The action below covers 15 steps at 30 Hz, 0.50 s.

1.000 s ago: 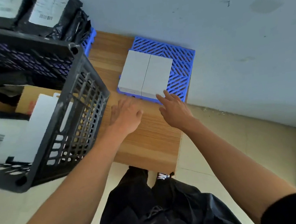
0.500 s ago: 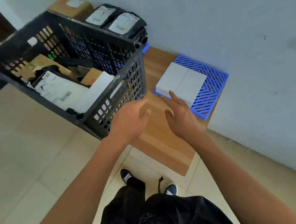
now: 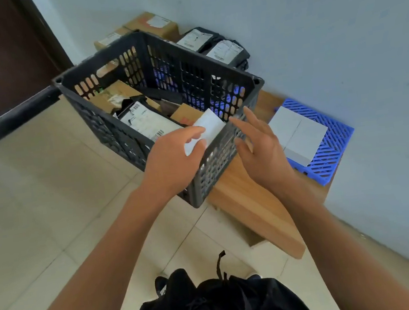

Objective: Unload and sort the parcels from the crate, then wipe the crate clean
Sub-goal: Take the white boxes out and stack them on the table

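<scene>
- At centre frame, the left hand (image 3: 172, 159) curls its fingers and thumb round a white box (image 3: 204, 130) that leans against the near right wall of the black crate (image 3: 106, 131); the grip on its near end looks meant to lift it over the rim.
- Just right of it, the right hand (image 3: 260, 152) hovers outside the crate wall with fingers spread and relaxed, holding nothing, probably ready to steady the box once it is out.
- Inside the crate, a labelled grey mailer (image 3: 147, 122) and brown cardboard parcels (image 3: 117, 96) remain, so unloading seems well short of done and wiping is yet to come.
- Right of centre, two white boxes (image 3: 296, 132) lie side by side on a blue slatted pad (image 3: 332, 145), likely the sorting spot for this kind.
- Upper centre, black mailers (image 3: 212, 44) and brown cartons (image 3: 152, 25) lie against the wall behind the crate.
- Crate and pad rest on a low wooden board (image 3: 252, 211); the tall crate wall stands between box and pad.
</scene>
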Each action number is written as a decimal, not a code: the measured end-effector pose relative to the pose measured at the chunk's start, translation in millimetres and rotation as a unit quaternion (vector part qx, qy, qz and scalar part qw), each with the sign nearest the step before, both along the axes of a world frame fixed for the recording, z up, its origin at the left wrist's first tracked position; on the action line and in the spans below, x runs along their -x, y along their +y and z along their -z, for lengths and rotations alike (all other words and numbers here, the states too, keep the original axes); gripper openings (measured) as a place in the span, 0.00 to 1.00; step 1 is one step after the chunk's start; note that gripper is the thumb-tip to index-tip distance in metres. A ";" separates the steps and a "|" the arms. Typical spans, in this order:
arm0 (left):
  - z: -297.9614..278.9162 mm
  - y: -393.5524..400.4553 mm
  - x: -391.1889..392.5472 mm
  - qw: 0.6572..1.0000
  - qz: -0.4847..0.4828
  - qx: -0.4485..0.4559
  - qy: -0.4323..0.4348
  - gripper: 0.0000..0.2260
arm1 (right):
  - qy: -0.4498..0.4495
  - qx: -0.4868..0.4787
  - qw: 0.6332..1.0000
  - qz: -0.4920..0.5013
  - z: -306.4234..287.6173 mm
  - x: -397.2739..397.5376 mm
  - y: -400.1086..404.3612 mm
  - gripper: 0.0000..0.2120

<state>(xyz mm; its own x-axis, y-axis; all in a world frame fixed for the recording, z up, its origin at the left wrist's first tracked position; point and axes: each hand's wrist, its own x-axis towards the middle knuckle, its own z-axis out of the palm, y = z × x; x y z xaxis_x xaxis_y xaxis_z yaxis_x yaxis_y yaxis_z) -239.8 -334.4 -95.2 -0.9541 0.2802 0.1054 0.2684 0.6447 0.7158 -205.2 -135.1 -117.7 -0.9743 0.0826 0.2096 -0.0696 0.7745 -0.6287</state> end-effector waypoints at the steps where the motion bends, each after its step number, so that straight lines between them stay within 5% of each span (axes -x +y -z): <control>1: -0.9 -11.9 5.7 1.000 0.003 -0.009 0.000 0.14 | 0.002 -0.009 1.000 0.000 -0.9 3.1 -11.6 0.23; 15: 5.1 -70.8 82.0 0.994 0.108 -0.003 -0.009 0.14 | -0.031 0.032 0.995 0.087 -8.3 31.8 -82.2 0.22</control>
